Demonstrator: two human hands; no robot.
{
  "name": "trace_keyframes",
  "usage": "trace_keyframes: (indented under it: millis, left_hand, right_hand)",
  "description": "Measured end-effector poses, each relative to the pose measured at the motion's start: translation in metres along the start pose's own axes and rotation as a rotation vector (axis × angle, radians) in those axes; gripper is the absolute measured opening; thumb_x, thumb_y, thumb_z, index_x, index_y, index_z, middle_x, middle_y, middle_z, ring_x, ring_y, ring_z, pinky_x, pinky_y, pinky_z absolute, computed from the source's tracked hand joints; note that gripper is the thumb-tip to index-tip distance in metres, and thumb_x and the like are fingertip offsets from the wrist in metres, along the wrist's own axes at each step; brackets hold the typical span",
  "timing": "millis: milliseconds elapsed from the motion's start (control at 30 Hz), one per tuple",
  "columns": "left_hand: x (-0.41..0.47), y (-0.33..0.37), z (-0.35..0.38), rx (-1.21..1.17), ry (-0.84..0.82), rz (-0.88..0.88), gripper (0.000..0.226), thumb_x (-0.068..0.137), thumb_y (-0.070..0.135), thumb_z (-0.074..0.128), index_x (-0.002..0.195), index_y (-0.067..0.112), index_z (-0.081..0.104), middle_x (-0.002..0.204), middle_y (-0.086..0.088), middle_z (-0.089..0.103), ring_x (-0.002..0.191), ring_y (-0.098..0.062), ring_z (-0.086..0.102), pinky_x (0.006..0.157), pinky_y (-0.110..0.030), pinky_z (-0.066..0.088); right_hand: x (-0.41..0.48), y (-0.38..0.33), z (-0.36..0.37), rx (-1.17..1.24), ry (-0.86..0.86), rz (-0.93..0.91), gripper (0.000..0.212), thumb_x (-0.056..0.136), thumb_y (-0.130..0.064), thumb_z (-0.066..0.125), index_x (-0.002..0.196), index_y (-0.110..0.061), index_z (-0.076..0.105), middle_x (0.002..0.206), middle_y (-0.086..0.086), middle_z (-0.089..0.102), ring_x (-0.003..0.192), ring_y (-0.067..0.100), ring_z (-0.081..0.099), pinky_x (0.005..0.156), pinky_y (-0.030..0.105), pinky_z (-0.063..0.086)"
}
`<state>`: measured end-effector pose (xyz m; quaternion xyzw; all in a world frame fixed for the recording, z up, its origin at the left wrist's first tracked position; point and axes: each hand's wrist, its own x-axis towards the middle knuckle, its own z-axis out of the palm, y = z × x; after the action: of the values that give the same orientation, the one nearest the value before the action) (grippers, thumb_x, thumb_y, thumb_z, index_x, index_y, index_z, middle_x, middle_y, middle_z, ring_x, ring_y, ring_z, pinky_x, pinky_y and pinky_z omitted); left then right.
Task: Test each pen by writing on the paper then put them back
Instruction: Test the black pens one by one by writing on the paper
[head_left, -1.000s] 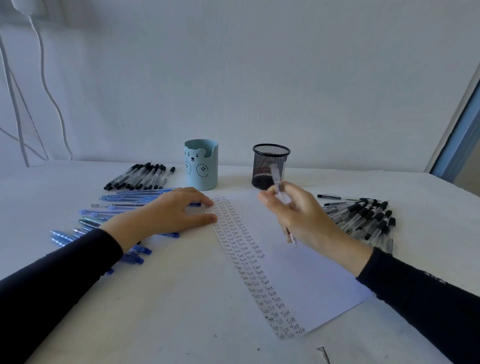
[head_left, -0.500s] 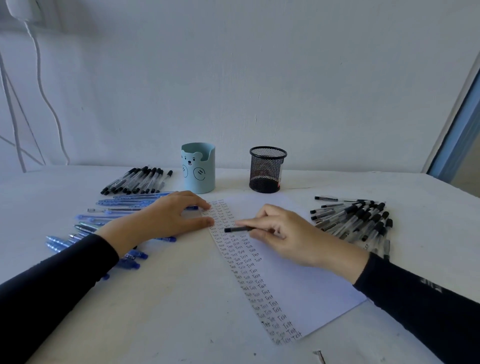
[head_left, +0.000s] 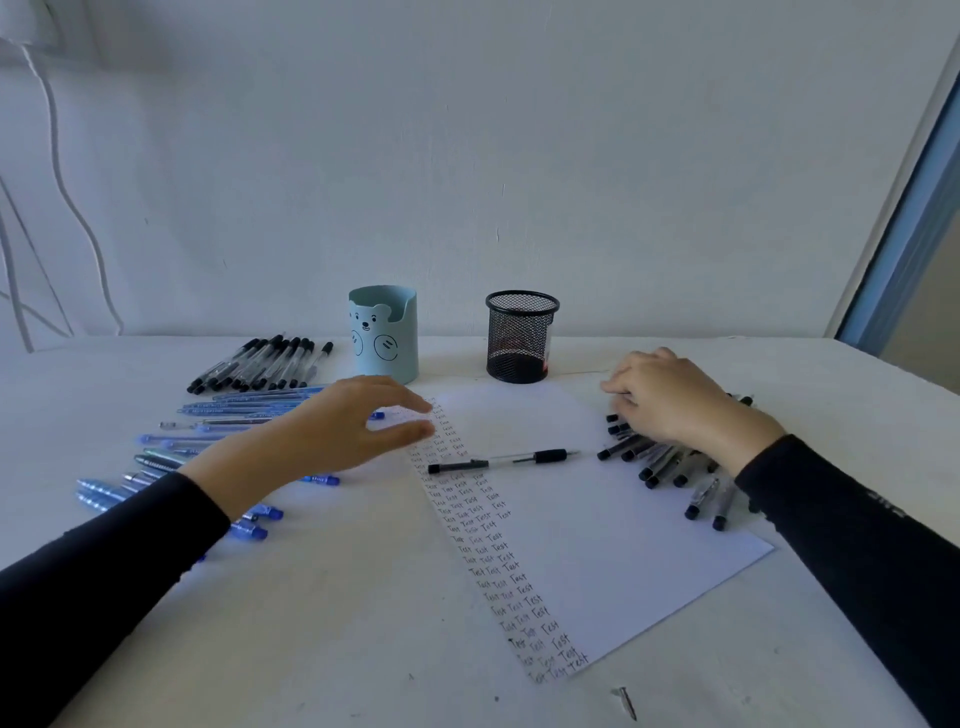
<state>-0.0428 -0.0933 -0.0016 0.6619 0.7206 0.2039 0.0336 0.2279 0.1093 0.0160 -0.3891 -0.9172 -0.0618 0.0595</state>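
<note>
A white paper (head_left: 597, 525) lies in the middle of the table, with columns of handwritten "Test" down its left side. A clear pen with black grip (head_left: 504, 460) lies loose across the paper, tip pointing right. My left hand (head_left: 337, 431) is at the paper's upper left edge, fingers relaxed and holding nothing. My right hand (head_left: 670, 400) rests on the pile of black pens (head_left: 670, 467) right of the paper. Its fingers bend down into the pile, and whether they pinch a pen is hidden.
Blue pens (head_left: 208, 447) are spread at the left, partly under my left arm, with a row of black pens (head_left: 260, 364) behind them. A light blue bear cup (head_left: 383, 332) and a black mesh cup (head_left: 521, 338) stand at the back. A small screw (head_left: 626, 701) lies near the front edge.
My right hand laid the pen down on the paper, let it go and moved right onto the black pen pile. My left hand lifted slightly at the paper's edge.
</note>
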Motion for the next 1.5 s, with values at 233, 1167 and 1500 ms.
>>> trace_keyframes:
  millis: [233,1167,1500]
  left_hand:
    - [-0.002,0.028,0.016,-0.167,-0.022,0.245,0.029,0.078,0.039,0.074,0.106,0.033,0.073,0.091,0.015,0.068,0.086,-0.001,0.062,0.072,-0.010,0.047]
    - [0.040,-0.080,-0.027,0.404,0.311,-0.514,0.029,0.090,0.006,0.055,0.062,0.001,0.054,0.070,-0.018,0.063,0.066,-0.032,0.063,0.052,-0.031,0.044]
    - [0.034,-0.078,-0.028,0.364,0.342,-0.445,0.025,0.096,0.027,0.052,0.097,0.007,0.067,0.093,-0.006,0.053,0.079,-0.023,0.054,0.070,-0.033,0.046]
  right_hand:
    - [-0.001,0.005,-0.002,0.033,-0.062,0.021,0.026,0.097,-0.013,0.048,0.090,-0.016,0.073,0.100,-0.003,0.069,0.110,0.023,0.049,0.076,0.031,0.035]
    - [-0.026,-0.062,0.011,0.509,0.168,-0.415,0.033,0.094,-0.057,0.045,0.123,-0.047,0.057,0.085,-0.012,0.058,0.084,0.005,0.051,0.083,0.027,0.039]
    - [-0.031,-0.067,-0.018,1.200,0.043,-0.254,0.062,0.058,-0.070,0.065,0.096,-0.022,0.054,0.061,0.003,0.041,0.055,0.013,0.025,0.052,0.021,0.023]
